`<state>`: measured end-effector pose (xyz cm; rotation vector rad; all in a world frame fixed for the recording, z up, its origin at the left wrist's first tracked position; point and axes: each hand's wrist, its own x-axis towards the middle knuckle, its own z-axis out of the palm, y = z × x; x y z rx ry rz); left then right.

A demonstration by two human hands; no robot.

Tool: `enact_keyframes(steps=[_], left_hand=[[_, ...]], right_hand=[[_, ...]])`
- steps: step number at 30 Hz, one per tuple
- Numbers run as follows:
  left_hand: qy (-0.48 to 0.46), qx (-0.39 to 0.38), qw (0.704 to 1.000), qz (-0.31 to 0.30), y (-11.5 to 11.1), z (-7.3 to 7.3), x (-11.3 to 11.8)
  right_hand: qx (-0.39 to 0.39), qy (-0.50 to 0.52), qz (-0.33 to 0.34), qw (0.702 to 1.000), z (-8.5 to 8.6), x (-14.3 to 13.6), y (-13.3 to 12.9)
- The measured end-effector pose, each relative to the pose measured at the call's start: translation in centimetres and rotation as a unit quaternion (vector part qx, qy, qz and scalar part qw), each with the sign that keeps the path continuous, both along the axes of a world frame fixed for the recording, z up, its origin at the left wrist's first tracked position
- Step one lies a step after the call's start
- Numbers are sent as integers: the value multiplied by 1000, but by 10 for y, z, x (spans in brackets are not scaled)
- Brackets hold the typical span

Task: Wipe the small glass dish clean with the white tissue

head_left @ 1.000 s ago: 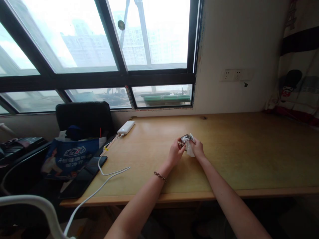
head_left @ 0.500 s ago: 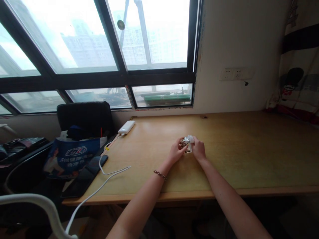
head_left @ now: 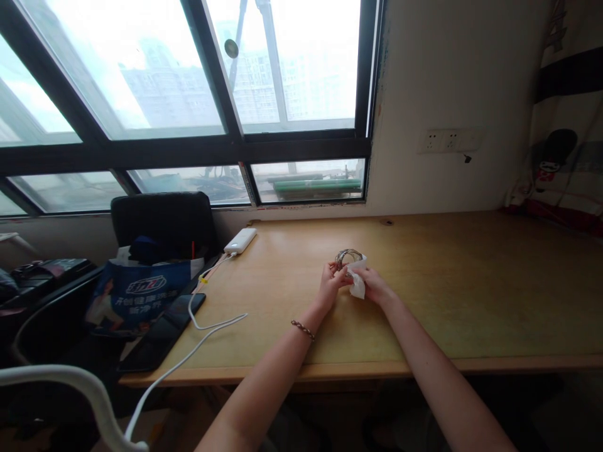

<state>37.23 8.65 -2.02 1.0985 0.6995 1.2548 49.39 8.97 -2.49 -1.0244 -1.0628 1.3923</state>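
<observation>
Above the middle of the wooden table, my left hand is closed on a ring-shaped bundle of shiny metallic loops. My right hand pinches a crumpled white tissue or cloth against the right side of the loops. Part of the white piece hangs down between the two hands. A braided bracelet circles my left wrist. The fingertips partly hide the lower side of the loops.
A white power bank with a white cable lies at the table's left edge, near a dark tablet. Further left, a blue bag rests on a black chair.
The metallic loops have turned and now stand up as an open ring. The white piece has moved lower and hangs down between my hands. The camera view has shifted slightly.
</observation>
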Motion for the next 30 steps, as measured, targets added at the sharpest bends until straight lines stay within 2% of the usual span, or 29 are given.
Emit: enact_keyframes(steps=[2,3,5,6,8,11,13,14,17,20,23,27,30], left_hand=[[-23,-36,999,1,3,0,-2],[-34,-52,998,4,4,0,-2],[-58,-78,995,7,7,0,-4],[-69,-88,994,9,8,0,-5],[-85,-100,991,13,10,-1,-8],[-91,-107,990,24,13,-3,-10],[-81,-107,991,28,13,-5,-10],[-73,-105,991,29,12,-5,-9],[-46,-87,995,27,9,-7,-6],[-33,-67,997,20,7,-7,-3],[-37,-66,997,27,8,-8,-3],[-44,-76,994,65,11,-8,-5],[-17,-47,993,110,10,-8,-7]], right_hand=[[5,3,-12,1000,1,1,1],[4,-19,-40,999,0,3,2],[-10,-105,-131,986,-2,9,6],[-17,-163,-185,969,-3,13,7],[-1,-283,-283,916,-3,22,8],[107,-399,-394,821,2,28,4],[166,-435,-434,771,7,26,-1],[180,-451,-439,756,9,23,-4],[206,-515,-396,732,11,13,-9],[255,-575,-288,722,13,6,-14],[309,-593,-174,723,16,3,-17],[356,-553,-54,752,21,-2,-23],[340,-487,-1,805,23,-6,-25]])
